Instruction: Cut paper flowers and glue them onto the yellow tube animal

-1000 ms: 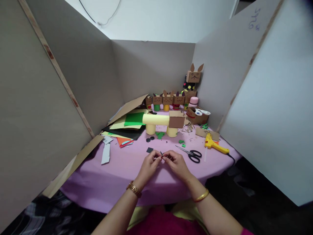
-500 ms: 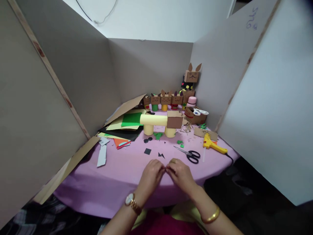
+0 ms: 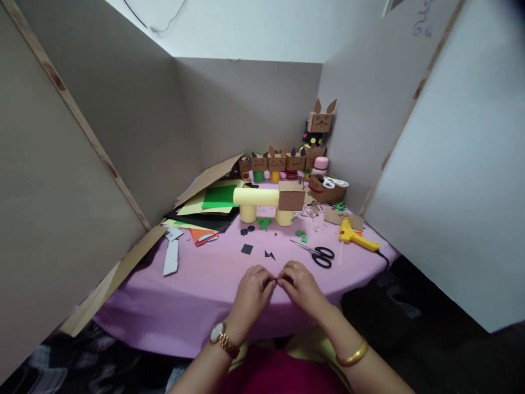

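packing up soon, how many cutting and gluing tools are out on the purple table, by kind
scissors: 2, the black-handled pair lying on the cloth and the white-handled pair in the cardboard box
glue gun: 1, yellow
total: 3

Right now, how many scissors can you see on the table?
2. A black-handled pair lies on the purple cloth beyond the right hand; a white-handled pair sits in the cardboard box near the right wall. Others may hide under the papers.
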A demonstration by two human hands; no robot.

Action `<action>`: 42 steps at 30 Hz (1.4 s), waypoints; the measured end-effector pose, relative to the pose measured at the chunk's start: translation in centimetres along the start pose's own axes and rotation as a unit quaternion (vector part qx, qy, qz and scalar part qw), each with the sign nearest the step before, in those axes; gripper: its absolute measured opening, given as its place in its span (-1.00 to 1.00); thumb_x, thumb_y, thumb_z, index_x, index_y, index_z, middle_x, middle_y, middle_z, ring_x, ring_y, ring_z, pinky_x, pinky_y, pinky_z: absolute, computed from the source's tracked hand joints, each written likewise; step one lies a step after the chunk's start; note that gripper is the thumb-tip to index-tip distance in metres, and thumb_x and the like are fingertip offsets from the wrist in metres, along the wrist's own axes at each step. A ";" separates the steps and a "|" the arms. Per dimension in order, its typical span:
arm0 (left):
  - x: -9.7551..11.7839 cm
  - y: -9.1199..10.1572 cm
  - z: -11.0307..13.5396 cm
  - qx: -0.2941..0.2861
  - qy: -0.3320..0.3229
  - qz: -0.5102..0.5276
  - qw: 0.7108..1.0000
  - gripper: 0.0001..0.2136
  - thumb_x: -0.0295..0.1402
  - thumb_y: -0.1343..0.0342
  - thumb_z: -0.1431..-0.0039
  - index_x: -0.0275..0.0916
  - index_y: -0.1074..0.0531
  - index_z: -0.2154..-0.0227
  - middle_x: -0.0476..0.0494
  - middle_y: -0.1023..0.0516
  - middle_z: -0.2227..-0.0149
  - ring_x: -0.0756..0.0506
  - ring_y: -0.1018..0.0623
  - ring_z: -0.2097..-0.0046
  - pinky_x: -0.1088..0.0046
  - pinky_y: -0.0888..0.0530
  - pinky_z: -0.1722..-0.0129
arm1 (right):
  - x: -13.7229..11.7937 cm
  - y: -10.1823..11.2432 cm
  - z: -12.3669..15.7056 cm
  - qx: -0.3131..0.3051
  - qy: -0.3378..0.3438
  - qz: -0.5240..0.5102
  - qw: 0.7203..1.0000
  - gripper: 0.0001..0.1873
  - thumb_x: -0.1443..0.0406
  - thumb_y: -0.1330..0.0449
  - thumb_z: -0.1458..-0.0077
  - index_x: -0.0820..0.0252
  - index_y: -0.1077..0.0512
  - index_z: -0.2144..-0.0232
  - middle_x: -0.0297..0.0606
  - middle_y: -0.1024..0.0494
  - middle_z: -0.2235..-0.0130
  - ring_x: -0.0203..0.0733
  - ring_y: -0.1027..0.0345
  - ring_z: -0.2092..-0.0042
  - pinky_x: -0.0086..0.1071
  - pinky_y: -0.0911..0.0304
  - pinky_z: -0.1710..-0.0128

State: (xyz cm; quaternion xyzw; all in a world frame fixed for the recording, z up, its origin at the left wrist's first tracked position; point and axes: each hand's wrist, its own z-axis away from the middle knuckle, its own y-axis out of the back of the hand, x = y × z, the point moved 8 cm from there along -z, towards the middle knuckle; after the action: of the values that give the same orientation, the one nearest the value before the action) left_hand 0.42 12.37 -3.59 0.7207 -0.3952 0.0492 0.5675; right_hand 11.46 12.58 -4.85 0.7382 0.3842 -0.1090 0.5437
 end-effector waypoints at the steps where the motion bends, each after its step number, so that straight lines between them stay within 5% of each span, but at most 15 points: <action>1: 0.0 0.0 0.0 0.001 0.004 0.003 1.000 -0.89 -0.50 -0.07 -0.10 -0.25 -0.47 0.46 -0.13 -0.47 0.40 -0.11 -0.44 0.27 0.38 -0.36 0.23 | 0.1 0.0 0.0 0.001 -0.001 0.000 1.000 -0.91 0.46 -0.21 -0.03 0.22 -0.45 0.47 -0.23 -0.45 0.37 -0.13 -0.29 0.26 -0.30 -0.21 0.22; 21: 0.6 -0.4 0.2 0.021 0.047 -0.111 0.993 -0.84 -0.47 0.05 -0.15 -0.26 -0.42 0.45 -0.16 -0.45 0.38 -0.15 -0.42 0.27 0.33 -0.30 0.24 | -0.3 -0.4 -0.3 -0.014 -0.026 0.091 0.995 -0.89 0.40 -0.11 -0.13 0.22 -0.40 0.44 -0.18 -0.43 0.28 -0.11 -0.24 0.21 -0.30 -0.15 0.20; 42: -0.3 -0.1 -0.2 0.026 0.130 -0.107 0.985 -0.89 -0.41 -0.04 -0.06 -0.24 -0.41 0.52 -0.10 -0.51 0.41 -0.13 -0.47 0.27 0.36 -0.21 0.28 | 1.1 -0.5 -0.7 0.034 -0.078 0.035 0.996 -0.90 0.45 -0.18 0.05 0.17 -0.38 0.51 -0.22 -0.44 0.36 -0.11 -0.29 0.25 -0.27 -0.17 0.21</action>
State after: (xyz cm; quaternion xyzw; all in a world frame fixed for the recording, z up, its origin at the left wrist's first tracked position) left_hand 0.33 12.69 -3.83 0.7607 -0.2374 0.0912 0.5973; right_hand 11.71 13.72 -5.57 0.7581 0.3110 -0.1601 0.5504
